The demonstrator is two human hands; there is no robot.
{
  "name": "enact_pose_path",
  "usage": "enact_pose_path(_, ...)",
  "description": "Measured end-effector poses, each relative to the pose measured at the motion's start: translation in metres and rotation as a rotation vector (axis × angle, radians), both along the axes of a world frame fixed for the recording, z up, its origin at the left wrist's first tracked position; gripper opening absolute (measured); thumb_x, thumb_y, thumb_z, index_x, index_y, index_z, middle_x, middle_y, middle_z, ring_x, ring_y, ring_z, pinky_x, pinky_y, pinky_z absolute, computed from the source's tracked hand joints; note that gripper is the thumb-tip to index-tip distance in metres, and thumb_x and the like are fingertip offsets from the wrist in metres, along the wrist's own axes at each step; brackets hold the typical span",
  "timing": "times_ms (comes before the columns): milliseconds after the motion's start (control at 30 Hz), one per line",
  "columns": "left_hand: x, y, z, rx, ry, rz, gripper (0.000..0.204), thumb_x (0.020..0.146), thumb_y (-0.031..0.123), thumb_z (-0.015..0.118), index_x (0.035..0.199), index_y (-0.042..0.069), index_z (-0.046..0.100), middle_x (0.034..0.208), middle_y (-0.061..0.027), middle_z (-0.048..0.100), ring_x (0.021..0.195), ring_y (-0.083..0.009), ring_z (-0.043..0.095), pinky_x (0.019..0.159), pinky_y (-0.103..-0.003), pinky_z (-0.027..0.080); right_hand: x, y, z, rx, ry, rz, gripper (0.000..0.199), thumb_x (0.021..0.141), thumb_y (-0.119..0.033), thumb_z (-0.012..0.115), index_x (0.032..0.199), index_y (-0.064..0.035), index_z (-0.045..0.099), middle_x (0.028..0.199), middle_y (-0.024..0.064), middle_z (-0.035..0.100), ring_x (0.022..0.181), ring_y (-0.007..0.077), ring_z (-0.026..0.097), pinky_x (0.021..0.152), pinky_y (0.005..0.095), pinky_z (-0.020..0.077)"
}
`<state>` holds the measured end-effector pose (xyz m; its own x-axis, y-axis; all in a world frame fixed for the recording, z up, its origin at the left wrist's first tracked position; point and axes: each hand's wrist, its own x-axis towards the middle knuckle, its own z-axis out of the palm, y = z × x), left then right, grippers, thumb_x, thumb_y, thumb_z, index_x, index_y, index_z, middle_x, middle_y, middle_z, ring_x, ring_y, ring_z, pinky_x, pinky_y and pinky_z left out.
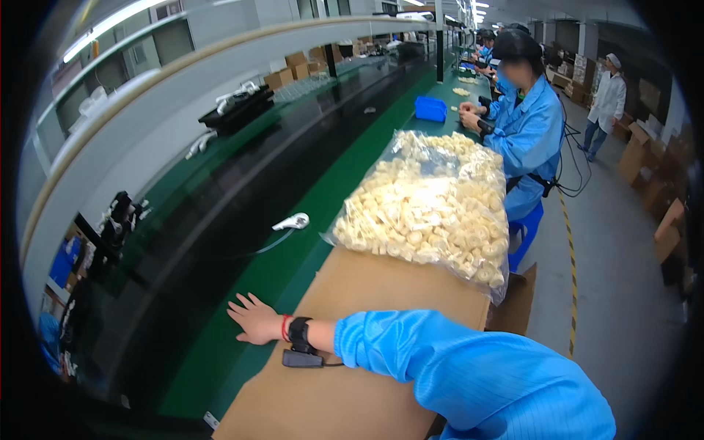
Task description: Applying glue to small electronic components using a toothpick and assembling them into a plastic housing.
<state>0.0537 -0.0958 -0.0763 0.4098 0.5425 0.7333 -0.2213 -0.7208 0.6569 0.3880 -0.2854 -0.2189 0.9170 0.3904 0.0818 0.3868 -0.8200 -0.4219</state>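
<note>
My right hand (pixel 254 320) lies flat, fingers spread, on the green bench strip (pixel 242 345) beside the dark conveyor belt (pixel 220 220). It holds nothing. Its wrist carries a red band and a black strap (pixel 299 331) with a small black clip and cord resting on the brown cardboard sheet (pixel 367 293). My blue sleeve (pixel 469 374) comes in from the lower right. Beyond the cardboard lies a big clear bag of cream-coloured small parts (pixel 429 209). A white handle-shaped part with a cable (pixel 292 221) lies on the green strip. My left hand is out of view.
A seated person in a blue coat (pixel 524 132) works farther along the bench, beside a blue bin (pixel 430 108). Another person in white (pixel 607 99) stands in the aisle. Cardboard boxes (pixel 664 220) line the right side. A grey shelf rail (pixel 147 110) runs above the belt.
</note>
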Motion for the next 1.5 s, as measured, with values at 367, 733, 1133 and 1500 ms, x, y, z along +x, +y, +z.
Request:
enact_pose_path(367, -0.010, -0.028, 0.043, -0.241, 0.092, 0.001, 0.012, 0.086, -0.006, 0.055, 0.095, -0.011, 0.062, 0.087, -0.0189, 0.067, 0.079, -0.0239, 0.065, 0.075, -0.031, 0.052, -0.008, 0.005, -0.003, -0.097, -0.025, -0.021, 0.066, 0.095, -0.043, 0.044, 0.143, 0.0004, 0.032, 0.153, 0.0154, 0.023, 0.144, 0.0332, 0.014, 0.117, 0.0451, 0.0123)
enact_pose_path(733, -0.038, 0.000, 0.036, -0.245, 0.045, -0.180, 0.019, 0.092, 0.003, 0.053, 0.107, -0.005, 0.059, 0.098, -0.0173, 0.063, 0.088, -0.0240, 0.060, 0.083, -0.033, 0.049, -0.009, 0.008, 0.005, -0.189, -0.005, -0.005, 0.066, 0.099, -0.048, 0.030, 0.146, -0.0024, 0.027, 0.156, 0.0128, 0.019, 0.144, 0.0305, 0.013, 0.117, 0.0434, 0.0122)
enact_pose_path(1133, -0.046, 0.027, 0.026, -0.130, 0.198, 0.033, 0.018, 0.093, 0.001, 0.054, 0.107, -0.007, 0.059, 0.103, -0.0185, 0.064, 0.094, -0.0242, 0.063, 0.086, -0.033, 0.050, 0.001, 0.008, -0.006, -0.079, -0.381, -0.023, 0.049, 0.089, -0.040, 0.051, 0.115, 0.0006, 0.057, 0.128, 0.0213, 0.050, 0.123, 0.0393, 0.043, 0.104, 0.0484, 0.0347)
enact_pose_path(1500, -0.057, 0.071, 0.067, 0.437, 0.407, 0.416, 0.018, 0.077, -0.010, 0.064, 0.090, 0.002, 0.068, 0.081, -0.0095, 0.058, 0.075, -0.0216, 0.054, 0.060, -0.030, 0.042, -0.004, 0.008, 0.006, -0.118, -0.047, 0.008, 0.064, 0.096, -0.041, 0.043, 0.142, 0.0021, 0.034, 0.151, 0.0206, 0.026, 0.142, 0.0354, 0.018, 0.116, 0.0428, 0.0174)
